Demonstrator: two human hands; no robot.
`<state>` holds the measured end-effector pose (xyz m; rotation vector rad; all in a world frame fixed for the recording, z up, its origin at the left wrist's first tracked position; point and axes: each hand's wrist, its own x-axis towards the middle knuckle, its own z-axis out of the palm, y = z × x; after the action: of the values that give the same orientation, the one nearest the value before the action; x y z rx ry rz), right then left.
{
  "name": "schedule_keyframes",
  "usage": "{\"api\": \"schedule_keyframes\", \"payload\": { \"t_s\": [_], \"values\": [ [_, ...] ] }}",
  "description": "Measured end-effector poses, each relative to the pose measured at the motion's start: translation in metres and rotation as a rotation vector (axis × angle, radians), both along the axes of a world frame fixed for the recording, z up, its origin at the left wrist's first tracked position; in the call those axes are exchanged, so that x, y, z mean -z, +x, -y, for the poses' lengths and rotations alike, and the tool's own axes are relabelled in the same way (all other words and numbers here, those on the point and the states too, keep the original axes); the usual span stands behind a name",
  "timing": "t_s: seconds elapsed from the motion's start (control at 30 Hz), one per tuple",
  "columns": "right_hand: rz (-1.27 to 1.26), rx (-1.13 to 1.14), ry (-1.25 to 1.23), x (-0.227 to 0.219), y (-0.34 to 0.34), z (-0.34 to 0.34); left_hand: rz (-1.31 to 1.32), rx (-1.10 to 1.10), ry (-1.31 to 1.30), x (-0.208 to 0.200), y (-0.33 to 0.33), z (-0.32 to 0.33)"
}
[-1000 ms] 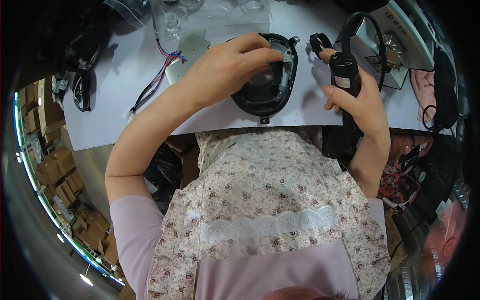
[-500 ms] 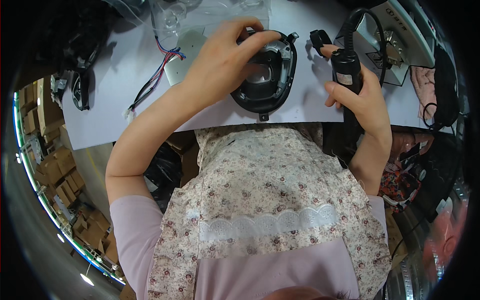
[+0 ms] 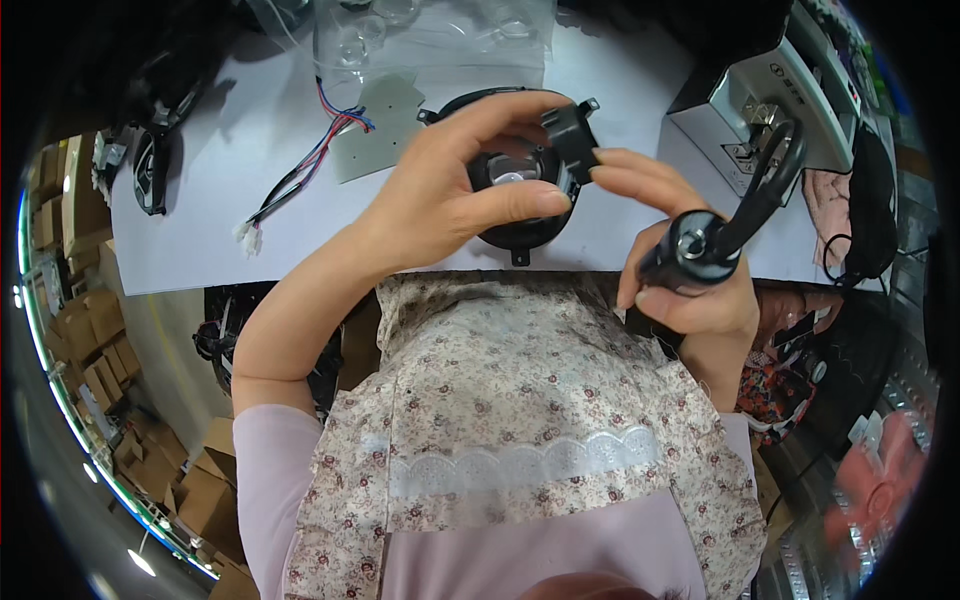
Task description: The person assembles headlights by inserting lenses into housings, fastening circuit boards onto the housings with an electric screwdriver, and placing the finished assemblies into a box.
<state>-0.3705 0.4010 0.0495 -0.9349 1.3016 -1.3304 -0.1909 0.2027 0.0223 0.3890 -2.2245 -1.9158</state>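
My right hand (image 3: 720, 305) grips a black corded electric screwdriver (image 3: 685, 250), its cable end tilted up toward me. The index and middle fingers of that hand reach left and touch a small black block-like plastic part (image 3: 570, 143). Thumb and fingers apart, my left hand (image 3: 430, 195) arches over a round black lamp-like housing (image 3: 520, 238). Its index fingertip meets the upper edge of the small part. The housing has mounting tabs and a clear lens (image 3: 515, 168) in its middle; my left hand hides much of it. Any fingers behind the small part are hidden.
Left of the housing lie a grey flat plate (image 3: 375, 145) and red, blue and black wires (image 3: 318, 150) with white connectors. A clear plastic bag (image 3: 440, 45) is behind. At the right stand a pale box-shaped device (image 3: 740, 120) and a pink cloth (image 3: 828, 205).
My right hand has moved left with the screwdriver, which is now tilted, bringing the small black part over the housing. My left hand has shifted down and opened around the part.
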Motion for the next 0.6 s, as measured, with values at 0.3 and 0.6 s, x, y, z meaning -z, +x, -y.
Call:
{"api": "schedule_keyframes", "payload": {
  "t_s": [0.3, 0.6],
  "values": [
    [0.068, 0.060, 0.040, 0.011, 0.004, 0.008, -0.072, -0.082, -0.430, -0.011, 0.005, 0.016],
    [0.137, 0.022, 0.202, 0.035, 0.008, 0.004, 0.091, 0.087, -0.809, -0.001, 0.004, 0.013]
  ]
}}
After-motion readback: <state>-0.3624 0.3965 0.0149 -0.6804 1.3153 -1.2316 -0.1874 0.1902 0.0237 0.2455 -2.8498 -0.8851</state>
